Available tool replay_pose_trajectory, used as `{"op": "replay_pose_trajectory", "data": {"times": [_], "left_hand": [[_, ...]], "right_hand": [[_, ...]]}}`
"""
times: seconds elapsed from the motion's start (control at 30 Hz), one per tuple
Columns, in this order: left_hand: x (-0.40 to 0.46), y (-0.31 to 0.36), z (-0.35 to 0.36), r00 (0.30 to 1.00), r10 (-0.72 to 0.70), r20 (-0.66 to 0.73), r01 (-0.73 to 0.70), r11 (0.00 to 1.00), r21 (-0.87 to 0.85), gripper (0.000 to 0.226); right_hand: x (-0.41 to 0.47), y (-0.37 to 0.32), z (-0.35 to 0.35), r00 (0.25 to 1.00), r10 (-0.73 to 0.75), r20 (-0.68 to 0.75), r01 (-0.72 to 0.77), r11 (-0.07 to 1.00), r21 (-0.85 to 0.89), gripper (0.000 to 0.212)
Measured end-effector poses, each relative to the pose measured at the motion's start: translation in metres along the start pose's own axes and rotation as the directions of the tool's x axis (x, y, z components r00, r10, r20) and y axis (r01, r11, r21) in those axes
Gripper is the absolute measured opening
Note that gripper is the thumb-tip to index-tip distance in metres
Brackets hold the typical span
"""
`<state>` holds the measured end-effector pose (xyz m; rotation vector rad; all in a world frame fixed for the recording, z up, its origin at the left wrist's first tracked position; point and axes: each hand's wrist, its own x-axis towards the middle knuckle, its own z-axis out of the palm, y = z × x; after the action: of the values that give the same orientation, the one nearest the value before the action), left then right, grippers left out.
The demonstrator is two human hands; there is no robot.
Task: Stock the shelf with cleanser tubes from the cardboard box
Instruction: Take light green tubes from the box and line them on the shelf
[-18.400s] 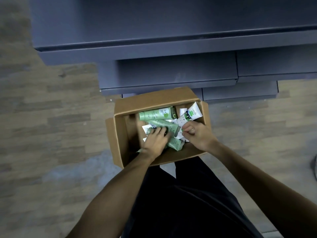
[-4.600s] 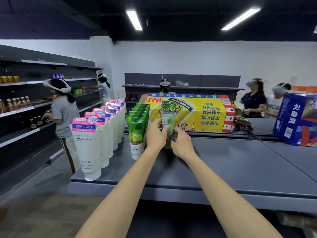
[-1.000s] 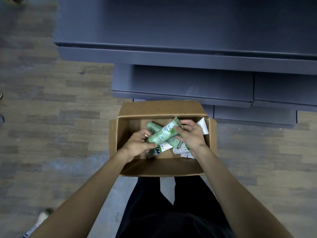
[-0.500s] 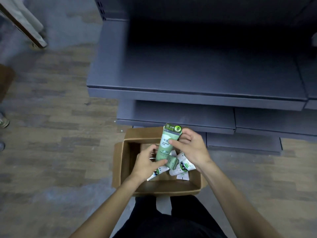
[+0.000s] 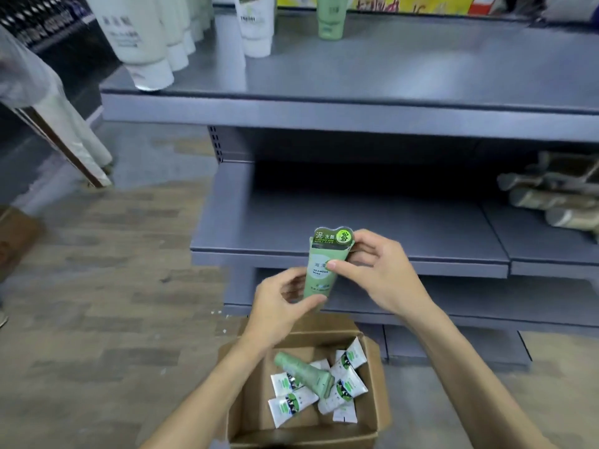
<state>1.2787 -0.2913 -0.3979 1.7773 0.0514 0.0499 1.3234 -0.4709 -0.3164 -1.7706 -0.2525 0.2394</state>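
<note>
Both hands hold one green cleanser tube [image 5: 321, 268] upright in mid-air, above the cardboard box [image 5: 372, 413] and in front of the dark lower shelf boards. The right hand [image 5: 377, 277] has its thumb pressed on the tube's printed face and its other fingers curled behind the flat crimped top, while the left hand [image 5: 280, 303] pinches the narrow cap end between thumb and curled fingers, the cap itself hidden in that grip. The likeliest trouble, as I judge it, comes at the handover: the top shelf [image 5: 372, 76] lies well above the fingers, and if one hand lets go before the other has a firm hold, the slick tube could slide down out of the pinch and drop back among the loose tubes [image 5: 324, 380] beneath the left wrist (one green one lies across several white ones there). Setting it down carries its own risk: it must stand on its small cap, so a slightly tilted release could tip it over, and placed too tight beside the green tube [image 5: 329, 17] already standing on that shelf, it might knock that one and the white tubes [image 5: 152, 40] further left.
</note>
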Motion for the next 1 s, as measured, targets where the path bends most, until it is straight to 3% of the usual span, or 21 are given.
{"op": "replay_pose_trajectory", "data": {"times": [0.33,0.67,1.0], "left_hand": [[0.033,0.113,-0.018,0.975,0.219,-0.016,-0.220,0.973,-0.064,0.042],[0.065,0.227,-0.051,0.892,0.450,-0.040,-0.451,0.892,-0.020,0.038],[0.124,0.270,-0.056,0.845,0.515,-0.140,-0.491,0.853,0.177,0.035]], "right_hand": [[0.011,-0.102,-0.021,0.952,-0.267,-0.150,0.263,0.964,-0.046,0.023],[0.034,-0.214,-0.046,0.846,-0.496,-0.195,0.503,0.864,-0.014,0.024],[0.088,-0.251,-0.063,0.834,-0.512,-0.207,0.519,0.855,-0.022,0.022]]}}
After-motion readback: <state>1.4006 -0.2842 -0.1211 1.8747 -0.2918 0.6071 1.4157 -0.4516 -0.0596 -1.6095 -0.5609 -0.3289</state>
